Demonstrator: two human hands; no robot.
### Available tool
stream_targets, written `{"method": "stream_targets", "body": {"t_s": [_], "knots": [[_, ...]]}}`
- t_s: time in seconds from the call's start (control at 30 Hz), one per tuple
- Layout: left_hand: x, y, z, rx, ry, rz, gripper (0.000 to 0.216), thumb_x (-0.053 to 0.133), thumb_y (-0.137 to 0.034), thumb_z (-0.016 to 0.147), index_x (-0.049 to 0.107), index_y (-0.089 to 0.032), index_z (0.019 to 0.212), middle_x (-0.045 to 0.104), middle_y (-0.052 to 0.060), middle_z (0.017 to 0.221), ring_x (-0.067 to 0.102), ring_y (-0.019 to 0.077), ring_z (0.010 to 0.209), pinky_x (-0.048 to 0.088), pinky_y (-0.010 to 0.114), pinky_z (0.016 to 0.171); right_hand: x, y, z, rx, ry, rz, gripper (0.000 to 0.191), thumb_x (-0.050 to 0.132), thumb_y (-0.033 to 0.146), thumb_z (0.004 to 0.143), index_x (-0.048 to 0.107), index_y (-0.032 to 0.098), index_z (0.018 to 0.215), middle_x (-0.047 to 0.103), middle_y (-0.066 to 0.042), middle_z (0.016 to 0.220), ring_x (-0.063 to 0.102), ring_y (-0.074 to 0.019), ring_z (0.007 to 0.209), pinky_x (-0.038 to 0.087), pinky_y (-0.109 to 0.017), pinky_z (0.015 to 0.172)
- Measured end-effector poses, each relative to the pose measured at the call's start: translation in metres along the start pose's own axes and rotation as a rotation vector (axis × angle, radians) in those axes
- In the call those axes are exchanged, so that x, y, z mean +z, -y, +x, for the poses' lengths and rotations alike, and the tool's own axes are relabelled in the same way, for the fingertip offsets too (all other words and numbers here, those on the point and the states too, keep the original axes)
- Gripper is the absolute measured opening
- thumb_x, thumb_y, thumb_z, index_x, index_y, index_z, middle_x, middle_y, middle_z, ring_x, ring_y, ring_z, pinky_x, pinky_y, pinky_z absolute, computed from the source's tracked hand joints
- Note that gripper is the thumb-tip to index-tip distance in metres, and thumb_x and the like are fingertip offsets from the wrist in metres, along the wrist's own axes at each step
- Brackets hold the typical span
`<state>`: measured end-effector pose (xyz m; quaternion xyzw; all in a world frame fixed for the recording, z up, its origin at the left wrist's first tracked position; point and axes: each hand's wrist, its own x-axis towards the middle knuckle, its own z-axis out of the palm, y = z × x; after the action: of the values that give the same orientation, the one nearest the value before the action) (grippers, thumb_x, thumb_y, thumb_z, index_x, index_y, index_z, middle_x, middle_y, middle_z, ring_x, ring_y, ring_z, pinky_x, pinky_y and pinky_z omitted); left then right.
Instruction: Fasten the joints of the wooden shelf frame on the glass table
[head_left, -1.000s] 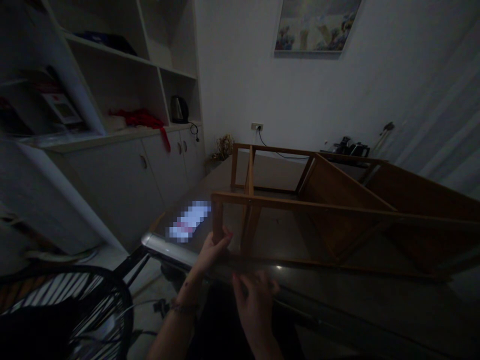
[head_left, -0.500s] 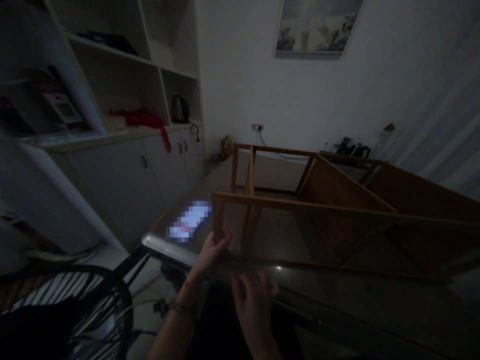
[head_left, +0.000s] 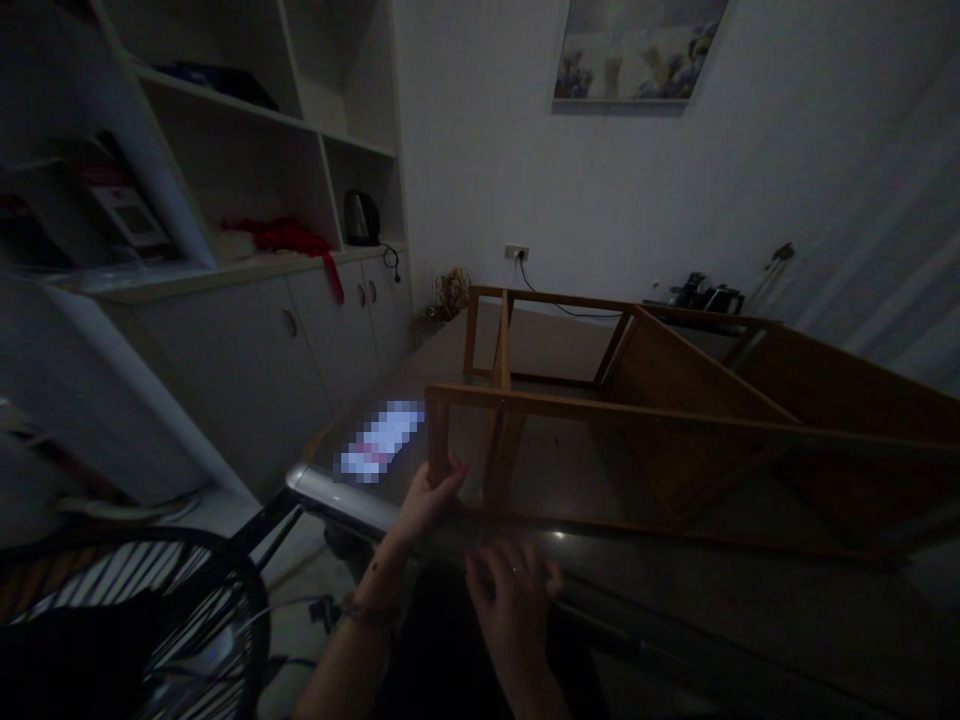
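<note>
A brown wooden shelf rack (head_left: 585, 402) lies on its side across the table (head_left: 600, 570), its slanted shelf panels toward the right. My left hand (head_left: 429, 505) is closed around the lower part of the short end bar at the rack's near left corner. Just to the right, at the table's front edge, my right hand (head_left: 514, 600) hovers palm down. Its fingers are loosely bent, the thumb stands apart from them, and no object shows in it. Left of the rack, a bright blurred-out rectangle (head_left: 382, 440) lies on the tabletop.
A black round-backed chair (head_left: 259, 620) stands at the lower left. White cabinets (head_left: 247, 345) line the left wall, with a kettle (head_left: 361, 218) and red cloth (head_left: 281, 236) on them. A cable runs from the wall socket (head_left: 516, 253) behind the rack.
My right hand's fingers have shifted slightly and show more sharply now. My left hand keeps its grip on the rack, which has not visibly moved.
</note>
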<state>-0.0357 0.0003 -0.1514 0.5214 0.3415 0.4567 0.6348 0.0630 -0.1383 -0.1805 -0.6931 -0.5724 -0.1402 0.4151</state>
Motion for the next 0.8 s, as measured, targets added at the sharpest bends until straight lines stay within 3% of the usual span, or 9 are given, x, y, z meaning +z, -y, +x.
{"method": "stream_targets", "body": {"t_s": [0.27,0.8], "knots": [[-0.001,-0.001,-0.001,-0.003,0.019,0.010,0.041,0.075,-0.051,0.069,0.053,-0.018,0.078,0.040,-0.009,0.056,0.035,0.0051,0.046,0.032,0.017,0.045,-0.003,-0.012,0.000,-0.062,-0.039,-0.025,0.035,0.039,0.046,0.101,0.065,0.026,0.092,0.072,-0.001,0.087,0.061,-0.0191,0.081,0.025,-0.039,0.087],[0.000,-0.003,-0.001,0.009,0.000,0.035,0.042,0.077,-0.051,0.065,0.053,-0.017,0.074,0.042,-0.008,0.056,0.038,0.0063,0.048,0.031,0.018,0.045,0.004,-0.008,-0.006,-0.023,-0.107,-0.083,0.032,0.042,0.046,0.100,0.066,0.026,0.094,0.073,-0.002,0.088,0.061,-0.0194,0.081,0.023,-0.041,0.088]]}}
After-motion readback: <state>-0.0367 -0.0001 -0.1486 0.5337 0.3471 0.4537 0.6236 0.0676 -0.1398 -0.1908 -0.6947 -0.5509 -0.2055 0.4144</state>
